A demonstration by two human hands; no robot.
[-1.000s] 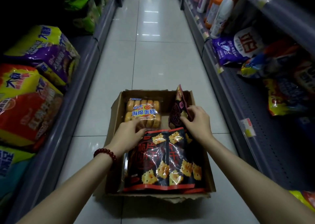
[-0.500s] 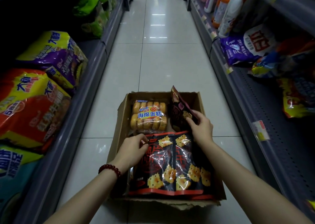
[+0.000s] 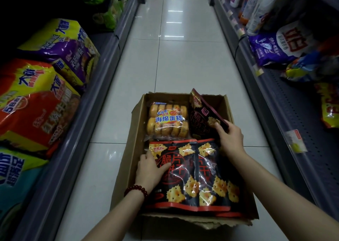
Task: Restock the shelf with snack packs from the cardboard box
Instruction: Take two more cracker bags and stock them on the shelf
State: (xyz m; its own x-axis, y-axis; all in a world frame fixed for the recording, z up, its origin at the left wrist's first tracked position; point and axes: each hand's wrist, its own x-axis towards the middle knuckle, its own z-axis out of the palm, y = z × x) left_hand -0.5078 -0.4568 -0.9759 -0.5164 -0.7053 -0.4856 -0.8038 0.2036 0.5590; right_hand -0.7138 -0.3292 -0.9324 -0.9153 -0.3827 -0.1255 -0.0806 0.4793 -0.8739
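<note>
Cardboard box (image 3: 128, 158) sits on aisle floor between shelves. Black cracker packs (image 3: 198, 176) lie flat at its near end, left hand (image 3: 149, 169) resting on them, thumb over front. Right hand (image 3: 229, 139) pinches upright dark pack (image 3: 201, 116) beside sponge cake pack (image 3: 167, 119).

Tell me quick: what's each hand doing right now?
Left hand: grips the left edge of the flat cracker pack.
Right hand: pinches the upright dark pack.
</note>
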